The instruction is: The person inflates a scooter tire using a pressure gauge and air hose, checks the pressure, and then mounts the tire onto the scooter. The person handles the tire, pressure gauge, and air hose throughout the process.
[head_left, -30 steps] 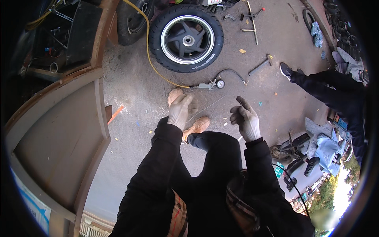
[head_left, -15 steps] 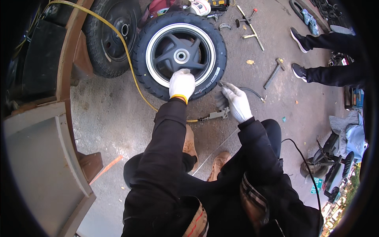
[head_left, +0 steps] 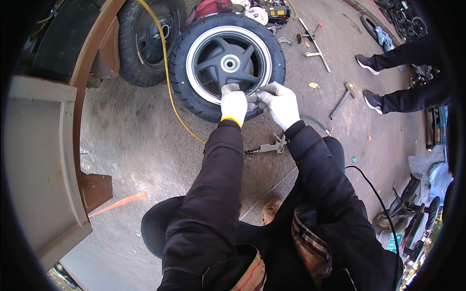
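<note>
A scooter wheel (head_left: 228, 65), a black tyre on a grey five-spoke rim, is seen from above, lying flat on a concrete floor (head_left: 131, 145) directly ahead of a crouching person in dark sleeves. Both white-gloved hands are placed together on the near edge of the rim, where metal meets rubber. The left hand (head_left: 233, 103) is curled, fingers bent down over the rim edge; the right hand (head_left: 281, 103) is held just beside it, its fingers pinched toward the same spot. Something small appears to be gripped between the two hands, but what it is cannot be told. The wheel lies forward of the hands, its hub beyond them; neither hand is clearly the nearer one.

A yellow hose (head_left: 167, 72) is run across the floor along the wheel's left side. A metal air gun (head_left: 266, 146) lies on the floor just behind the hands, between the forearms. A second wheel (head_left: 148, 39) is propped up to the upper left. A hammer (head_left: 342, 99) and other hand tools are scattered to the right, near another person's dark shoes (head_left: 373, 100).
</note>
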